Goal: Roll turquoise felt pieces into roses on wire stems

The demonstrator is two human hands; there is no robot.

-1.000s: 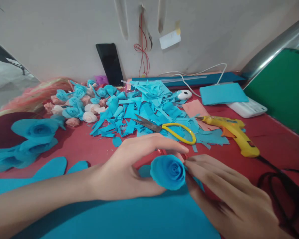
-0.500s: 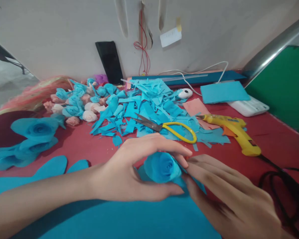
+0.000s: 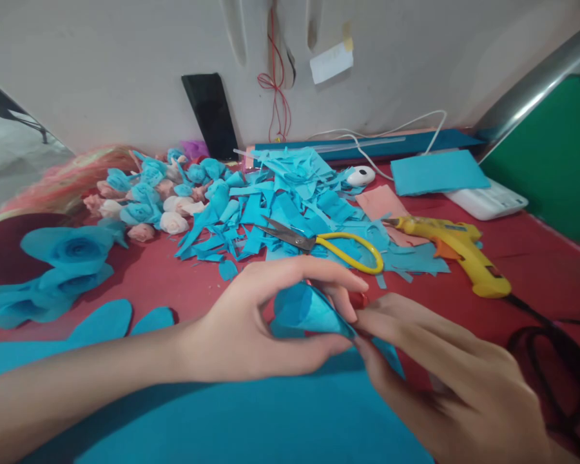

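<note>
A blue paper flower [image 3: 302, 309] is held between both hands above a large blue sheet [image 3: 251, 419]. My left hand [image 3: 265, 322] curves round it, thumb below and fingers above, with the tips near its pointed right end. My right hand [image 3: 444, 367] pinches that same end between thumb and fingers. The flower lies tilted, so its side shows and its spiral centre is hidden. Just behind the hands are scissors with yellow handles [image 3: 350, 252], lying on blue paper scraps [image 3: 290, 206].
On the right lies a yellow glue gun [image 3: 457, 248] with a black cable. Small blue and pink flowers [image 3: 145, 193] are heaped at the back left, larger blue flowers [image 3: 72, 251] nearer. A dark phone [image 3: 211, 116] leans on the wall. Cut blue petals [image 3: 104, 320] lie left.
The flower has turned in the hands, from its spiral centre facing up to its side showing. Both hands stay close together around it. The view has shifted slightly.
</note>
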